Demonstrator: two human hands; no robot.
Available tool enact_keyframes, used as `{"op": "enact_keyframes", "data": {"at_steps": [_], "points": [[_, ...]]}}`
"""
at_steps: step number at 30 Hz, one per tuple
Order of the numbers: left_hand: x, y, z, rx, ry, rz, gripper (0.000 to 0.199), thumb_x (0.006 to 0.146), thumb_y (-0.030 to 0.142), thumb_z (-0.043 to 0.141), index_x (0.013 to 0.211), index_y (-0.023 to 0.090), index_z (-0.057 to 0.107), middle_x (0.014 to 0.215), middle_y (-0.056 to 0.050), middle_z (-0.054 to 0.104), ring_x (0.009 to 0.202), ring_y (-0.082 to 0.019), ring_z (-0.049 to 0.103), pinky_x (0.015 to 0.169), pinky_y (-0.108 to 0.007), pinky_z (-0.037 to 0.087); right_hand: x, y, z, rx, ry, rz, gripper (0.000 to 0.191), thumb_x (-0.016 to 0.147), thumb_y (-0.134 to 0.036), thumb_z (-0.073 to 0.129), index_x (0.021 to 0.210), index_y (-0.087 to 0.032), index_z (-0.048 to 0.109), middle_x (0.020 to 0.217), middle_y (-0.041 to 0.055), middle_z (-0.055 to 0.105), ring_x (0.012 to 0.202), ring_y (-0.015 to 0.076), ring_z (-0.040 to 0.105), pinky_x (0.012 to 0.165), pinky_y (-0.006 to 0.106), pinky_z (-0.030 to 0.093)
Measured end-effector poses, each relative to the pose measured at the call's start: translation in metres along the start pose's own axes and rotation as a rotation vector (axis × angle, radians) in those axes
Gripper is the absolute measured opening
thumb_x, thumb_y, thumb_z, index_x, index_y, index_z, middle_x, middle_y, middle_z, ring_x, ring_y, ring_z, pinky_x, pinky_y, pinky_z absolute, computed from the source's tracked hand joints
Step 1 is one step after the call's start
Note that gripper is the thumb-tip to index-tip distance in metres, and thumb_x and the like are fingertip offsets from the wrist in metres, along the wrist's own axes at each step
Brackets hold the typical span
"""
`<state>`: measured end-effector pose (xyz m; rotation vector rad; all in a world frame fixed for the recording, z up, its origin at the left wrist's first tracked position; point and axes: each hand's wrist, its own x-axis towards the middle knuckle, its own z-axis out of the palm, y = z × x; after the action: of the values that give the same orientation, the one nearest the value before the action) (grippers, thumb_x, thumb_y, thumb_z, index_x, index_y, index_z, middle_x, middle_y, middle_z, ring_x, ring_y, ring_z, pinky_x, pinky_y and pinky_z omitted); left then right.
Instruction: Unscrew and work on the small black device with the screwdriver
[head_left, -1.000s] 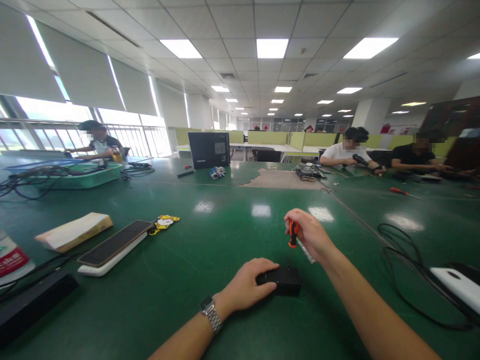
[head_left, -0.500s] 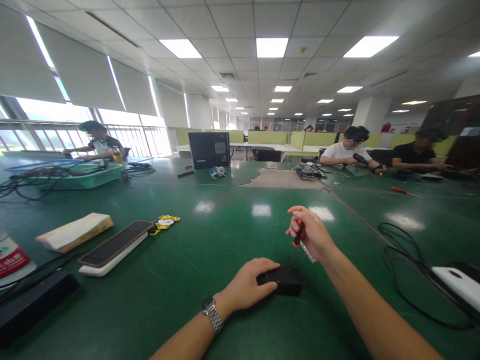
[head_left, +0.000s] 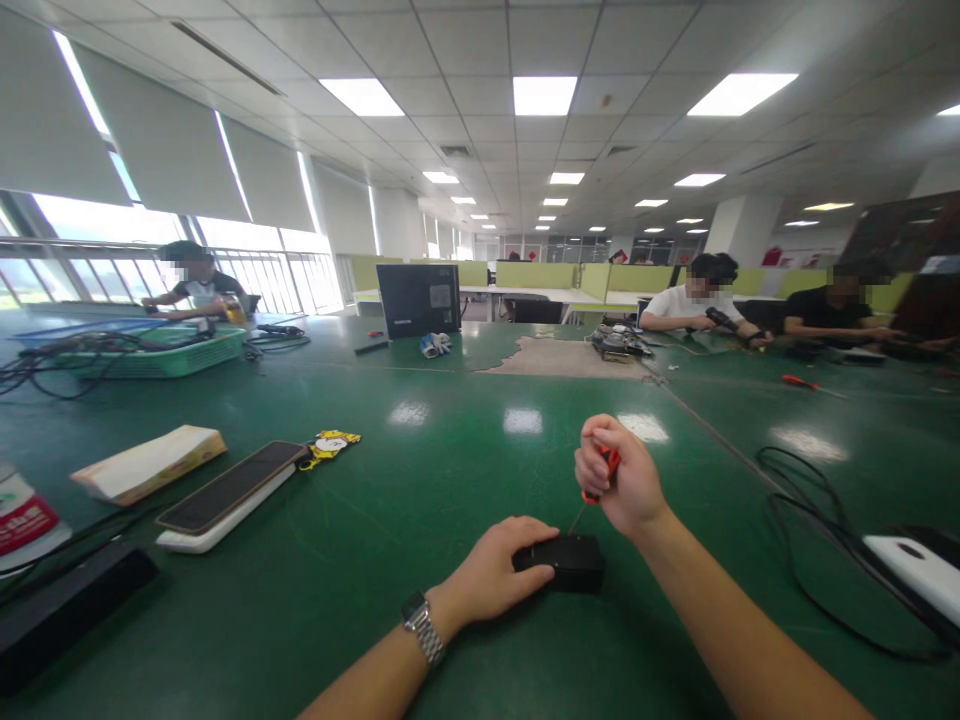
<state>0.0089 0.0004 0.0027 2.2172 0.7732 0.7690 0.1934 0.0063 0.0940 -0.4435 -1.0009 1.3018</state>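
A small black box [head_left: 577, 565] lies on the green tabletop [head_left: 420, 470]. My left hand [head_left: 499, 567] grips its left end between thumb and fingers, pressing it to the table. In my right hand [head_left: 619, 475] is a screwdriver [head_left: 590, 496] with a red and black handle, the fingers wrapped round it. The thin shaft slants down to the left, and its tip meets the far upper edge of the box. Whether the tip sits in a screw is too small to tell.
To the left lie a phone [head_left: 236, 485] on a white block, a tissue pack [head_left: 150, 465] and a black bar [head_left: 71, 610]. A black cable [head_left: 795, 590] curls at the right near a white device [head_left: 915, 575]. Farther off stand a green basket [head_left: 172, 355] and a black computer case [head_left: 418, 300].
My right hand's fingers have closed more tightly round the screwdriver, and the handle has tipped to the right. My left hand and the black box have stayed put.
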Motion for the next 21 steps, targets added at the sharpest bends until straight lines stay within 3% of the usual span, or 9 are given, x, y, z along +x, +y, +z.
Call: {"op": "enact_keyframes", "data": {"at_steps": [5, 14, 18, 21], "points": [[0.001, 0.002, -0.001, -0.009, -0.011, 0.016, 0.039, 0.082, 0.023, 0.067, 0.12, 0.023, 0.061, 0.115, -0.004, 0.064, 0.103, -0.021, 0.057, 0.095, -0.031, 0.042, -0.009, 0.007, 0.011, 0.023, -0.119, 0.087, 0.005, 0.078, -0.022, 0.056, 0.077, -0.019, 0.059, 0.04, -0.009, 0.038, 0.032, 0.0054, 0.024, 0.032, 0.016, 0.021], [0.001, 0.003, -0.001, 0.006, -0.016, 0.016, 0.038, 0.082, 0.022, 0.065, 0.119, 0.023, 0.061, 0.113, -0.004, 0.064, 0.1, -0.022, 0.057, 0.093, -0.032, 0.043, -0.009, 0.017, 0.006, 0.018, -0.174, 0.106, 0.006, 0.081, -0.021, 0.053, 0.079, -0.019, 0.058, 0.041, -0.0096, 0.036, 0.032, 0.0049, 0.023, 0.033, 0.015, 0.021], [0.0, 0.004, -0.001, 0.013, -0.017, 0.016, 0.037, 0.082, 0.022, 0.065, 0.119, 0.023, 0.061, 0.112, -0.004, 0.065, 0.099, -0.022, 0.057, 0.092, -0.032, 0.043, -0.011, 0.017, 0.009, 0.019, -0.184, 0.107, 0.011, 0.076, -0.019, 0.059, 0.088, -0.02, 0.058, 0.063, -0.0054, 0.05, 0.043, 0.006, 0.039, 0.037, 0.017, 0.028], [0.001, 0.005, -0.001, 0.013, -0.021, 0.017, 0.037, 0.082, 0.021, 0.065, 0.118, 0.023, 0.061, 0.111, -0.004, 0.065, 0.099, -0.022, 0.057, 0.092, -0.032, 0.043, -0.013, 0.018, 0.011, 0.057, -0.18, 0.113, 0.023, 0.073, -0.018, 0.064, 0.094, -0.022, 0.057, 0.074, -0.0049, 0.05, 0.052, 0.0063, 0.044, 0.042, 0.017, 0.034]]}}
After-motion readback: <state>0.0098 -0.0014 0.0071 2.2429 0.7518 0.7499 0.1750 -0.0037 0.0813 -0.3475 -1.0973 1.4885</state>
